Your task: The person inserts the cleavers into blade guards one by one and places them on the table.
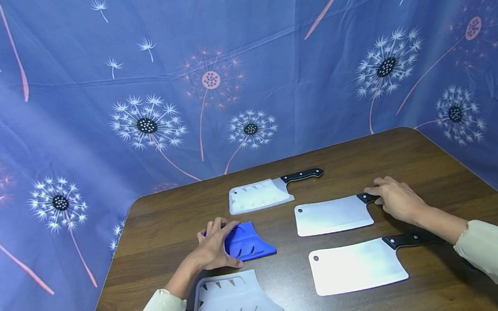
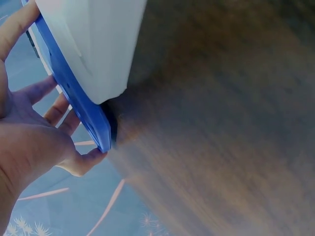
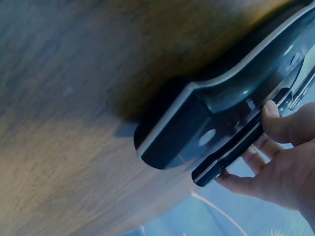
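Note:
My left hand [image 1: 215,246] grips a blue blade cover [image 1: 249,243] by its closed end, thumb on the near edge and fingers over the far one. In the left wrist view the hand [image 2: 34,123] spans the cover's edges. My right hand [image 1: 397,197] holds the black handle of the middle cleaver [image 1: 333,216], whose bare blade points left toward the blue cover. From the right wrist, thumb and fingers show on either side of that handle [image 3: 231,152]. Closer to me lies a larger bare cleaver [image 1: 356,266], its handle partly under my right forearm.
A whitish, slotted blade cover [image 1: 236,300] lies at the front left, beside my left forearm. Farther back, another cleaver [image 1: 302,175] rests with its blade inside a white cover [image 1: 256,196]. The wooden table [image 1: 149,231] meets a blue dandelion-print cloth [image 1: 269,76] behind it.

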The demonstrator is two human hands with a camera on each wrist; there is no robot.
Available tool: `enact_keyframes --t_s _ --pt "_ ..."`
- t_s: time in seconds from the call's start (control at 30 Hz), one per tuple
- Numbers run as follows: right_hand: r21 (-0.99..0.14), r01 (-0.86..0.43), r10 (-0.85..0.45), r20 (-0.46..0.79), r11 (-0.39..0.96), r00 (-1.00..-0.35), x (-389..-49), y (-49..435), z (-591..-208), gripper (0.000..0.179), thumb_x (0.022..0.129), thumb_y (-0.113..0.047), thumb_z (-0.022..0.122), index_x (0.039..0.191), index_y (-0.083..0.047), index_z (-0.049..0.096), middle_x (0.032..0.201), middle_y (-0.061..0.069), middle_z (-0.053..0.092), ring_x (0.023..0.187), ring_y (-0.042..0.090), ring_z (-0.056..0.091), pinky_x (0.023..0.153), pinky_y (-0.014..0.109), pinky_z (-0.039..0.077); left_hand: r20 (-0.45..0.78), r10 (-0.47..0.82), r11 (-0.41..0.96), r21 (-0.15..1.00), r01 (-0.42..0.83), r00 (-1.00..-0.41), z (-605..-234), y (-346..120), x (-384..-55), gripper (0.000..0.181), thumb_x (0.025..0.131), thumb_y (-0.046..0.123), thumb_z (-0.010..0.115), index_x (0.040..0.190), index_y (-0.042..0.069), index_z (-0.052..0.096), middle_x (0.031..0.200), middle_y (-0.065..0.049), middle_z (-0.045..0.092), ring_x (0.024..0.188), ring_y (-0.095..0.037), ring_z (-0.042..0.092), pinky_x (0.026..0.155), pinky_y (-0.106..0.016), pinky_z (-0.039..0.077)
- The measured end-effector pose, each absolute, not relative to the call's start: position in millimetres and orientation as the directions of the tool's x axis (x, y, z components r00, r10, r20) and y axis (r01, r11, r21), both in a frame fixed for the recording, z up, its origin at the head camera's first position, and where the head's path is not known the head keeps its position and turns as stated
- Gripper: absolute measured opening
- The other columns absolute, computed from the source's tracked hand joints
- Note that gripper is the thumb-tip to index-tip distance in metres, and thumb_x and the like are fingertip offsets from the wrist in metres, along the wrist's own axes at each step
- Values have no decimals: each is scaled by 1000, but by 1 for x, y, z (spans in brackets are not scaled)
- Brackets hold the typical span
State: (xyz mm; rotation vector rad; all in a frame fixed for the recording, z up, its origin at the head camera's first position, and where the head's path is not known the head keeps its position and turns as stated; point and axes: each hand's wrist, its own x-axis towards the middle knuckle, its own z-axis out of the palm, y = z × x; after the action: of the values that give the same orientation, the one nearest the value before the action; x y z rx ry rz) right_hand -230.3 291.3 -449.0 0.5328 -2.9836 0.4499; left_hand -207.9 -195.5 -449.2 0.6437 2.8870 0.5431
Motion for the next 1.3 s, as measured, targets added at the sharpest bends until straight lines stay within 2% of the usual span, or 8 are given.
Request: enact_keyframes --t_s 0.13,0.27,0.43,0.63,0.77,0.97,1.3 --pt "-286 -363 -329 160 887 -931 -231 293 -447 55 71 23 61 124 8 60 124 36 48 105 47 51 77 59 47 -42 419 844 386 372 -907 -446 -194 -209 106 51 45 92 143 20 46 133 -7 41 117 -27 36 92 -62 23" --pt "-274 -372 -328 193 887 -925 -231 294 -446 55 71 23 61 124 9 59 121 34 50 103 45 50 73 52 49 -41 401 855 375 358 -915 -444 -194 -210 107 51 45 93 144 21 45 132 -7 40 120 -27 35 92 -60 23" --pt "-245 -386 -328 247 889 -912 -230 295 -447 55 70 22 62 124 8 60 116 29 53 101 42 49 74 53 46 -20 394 860 360 361 -919 -441 -193 -211 108 52 46 92 145 22 43 133 -8 38 122 -30 34 92 -60 23" --pt "-227 -413 -320 353 882 -879 -231 296 -446 56 68 22 62 121 8 61 110 26 56 98 40 50 76 58 44 80 387 866 311 392 -918 -436 -190 -214 108 52 47 92 144 16 44 131 -9 39 122 -32 34 94 -64 23" --pt "-219 -422 -305 421 879 -854 -231 295 -444 55 66 22 62 119 7 62 106 25 58 96 41 50 78 61 43 140 376 870 287 401 -916 -431 -189 -215 107 51 48 92 143 17 46 129 -8 40 120 -30 34 95 -64 23" --pt "-218 -415 -279 467 883 -839 -230 292 -439 57 64 24 60 118 7 63 101 23 59 91 38 50 74 57 44 201 374 867 272 418 -906 -423 -187 -218 106 52 48 91 143 19 45 128 -8 40 117 -31 35 93 -63 22" --pt "-188 -391 -248 517 901 -819 -229 285 -430 52 69 17 65 119 4 63 98 18 57 87 34 48 67 51 44 300 366 869 230 439 -881 -413 -184 -221 107 49 45 93 142 18 46 127 -10 42 115 -33 36 92 -62 22"
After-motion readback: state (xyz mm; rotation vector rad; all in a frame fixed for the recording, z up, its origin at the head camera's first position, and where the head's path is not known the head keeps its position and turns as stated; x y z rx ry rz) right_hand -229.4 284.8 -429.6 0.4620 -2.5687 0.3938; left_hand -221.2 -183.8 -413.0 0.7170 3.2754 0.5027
